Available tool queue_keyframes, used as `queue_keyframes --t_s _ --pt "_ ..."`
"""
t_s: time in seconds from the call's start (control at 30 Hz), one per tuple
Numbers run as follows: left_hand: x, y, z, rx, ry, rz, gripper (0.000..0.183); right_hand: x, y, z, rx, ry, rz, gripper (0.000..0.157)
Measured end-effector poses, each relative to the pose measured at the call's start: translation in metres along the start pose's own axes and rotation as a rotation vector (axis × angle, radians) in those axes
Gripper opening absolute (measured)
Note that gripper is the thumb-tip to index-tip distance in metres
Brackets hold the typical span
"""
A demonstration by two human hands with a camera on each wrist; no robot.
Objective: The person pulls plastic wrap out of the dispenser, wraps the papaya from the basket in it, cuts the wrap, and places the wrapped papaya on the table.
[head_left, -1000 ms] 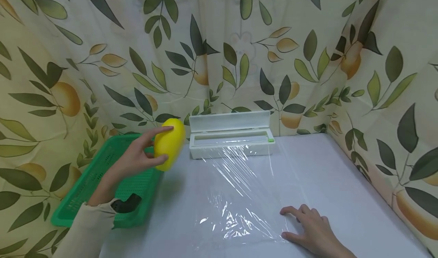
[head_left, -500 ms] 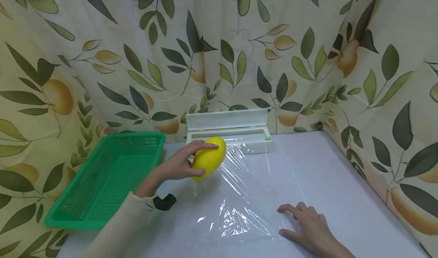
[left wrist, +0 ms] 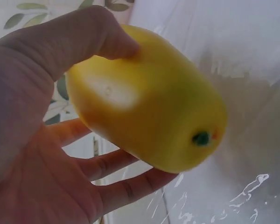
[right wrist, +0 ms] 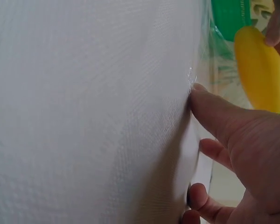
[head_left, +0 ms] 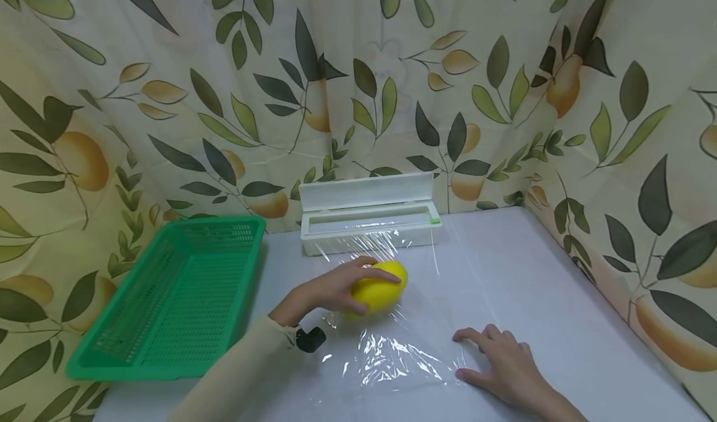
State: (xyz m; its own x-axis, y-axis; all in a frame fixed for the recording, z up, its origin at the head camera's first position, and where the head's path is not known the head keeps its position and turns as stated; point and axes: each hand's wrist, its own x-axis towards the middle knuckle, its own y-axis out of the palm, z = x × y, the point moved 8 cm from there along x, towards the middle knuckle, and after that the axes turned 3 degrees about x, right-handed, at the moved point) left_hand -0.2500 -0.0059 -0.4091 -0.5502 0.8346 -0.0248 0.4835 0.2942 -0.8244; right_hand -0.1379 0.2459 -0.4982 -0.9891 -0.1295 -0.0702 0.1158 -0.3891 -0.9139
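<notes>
My left hand (head_left: 335, 286) grips a yellow mango (head_left: 386, 288) over the clear cling film (head_left: 386, 356), thumb on one side and fingers on the other. The left wrist view shows the mango's smooth skin and a small dark green stem spot at its end. Pulled from a white cling film box (head_left: 370, 243) with a raised lid, the film spreads towards me across the white table. At its right edge, my right hand (head_left: 506, 363) rests with thumb and fingertips spread apart, pressing down on film and tabletop. The right thumb (right wrist: 217, 109) touches the film edge.
A green plastic basket (head_left: 84, 372) with perforated walls stands on the left of the table. Curtains (head_left: 392, 98) printed with leaves and fruit hang behind and at both sides. White table surface (head_left: 560, 297) extends right of the film.
My left hand has carried the mango rightwards and down, from beside the basket to low over the film. My right hand keeps its place at the film's edge.
</notes>
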Motion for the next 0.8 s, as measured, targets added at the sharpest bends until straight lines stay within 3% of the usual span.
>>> queue_keyframes --t_s 0.23,0.4,0.6,0.8 --pt "0.005 0.021 0.001 0.058 -0.022 0.116 0.072 0.002 0.0 0.005 -0.005 -0.015 0.027 0.06" --pt "0.009 0.029 0.005 0.079 -0.039 0.158 0.07 0.003 -0.002 0.008 0.002 -0.039 0.025 0.058" --pt "0.014 0.033 0.008 0.125 -0.013 0.169 0.07 0.004 -0.003 0.012 0.023 -0.084 0.006 0.056" --pt "0.016 0.03 0.016 0.115 -0.03 0.146 0.072 0.008 -0.001 0.012 0.018 -0.068 0.024 0.06"
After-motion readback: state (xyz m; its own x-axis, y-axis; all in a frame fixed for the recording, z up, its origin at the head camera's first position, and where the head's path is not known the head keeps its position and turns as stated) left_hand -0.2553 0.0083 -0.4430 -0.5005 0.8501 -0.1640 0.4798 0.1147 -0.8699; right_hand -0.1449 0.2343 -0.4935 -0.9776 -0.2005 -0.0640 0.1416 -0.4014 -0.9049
